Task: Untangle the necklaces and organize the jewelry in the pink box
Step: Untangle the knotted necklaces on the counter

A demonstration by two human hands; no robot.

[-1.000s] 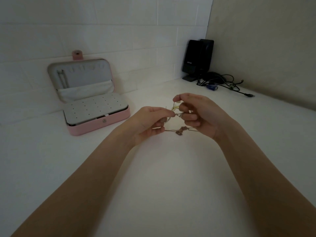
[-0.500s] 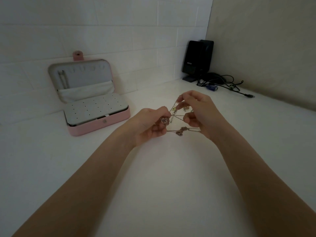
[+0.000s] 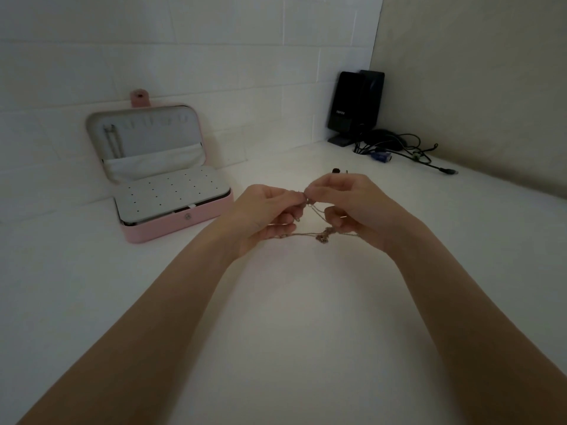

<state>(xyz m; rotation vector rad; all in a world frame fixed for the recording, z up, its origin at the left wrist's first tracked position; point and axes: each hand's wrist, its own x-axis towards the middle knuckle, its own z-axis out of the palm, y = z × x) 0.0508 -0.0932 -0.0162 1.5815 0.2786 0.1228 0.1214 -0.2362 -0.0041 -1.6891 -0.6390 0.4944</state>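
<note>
While left hand [image 3: 264,214] and right hand [image 3: 352,207] pinch thin metallic tangled necklaces [image 3: 322,236], the rounded pink box [image 3: 196,217] stands open.

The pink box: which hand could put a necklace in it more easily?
Probably the left hand. The open pink box sits on its side of the table, while the right hand is farther away. Both hands pinch the tangled necklaces, so untangling comes first.

both hands have closed in — left hand [image 3: 266,213] and right hand [image 3: 352,207] now pinch the necklaces [image 3: 322,235] fingertip to fingertip.
</note>
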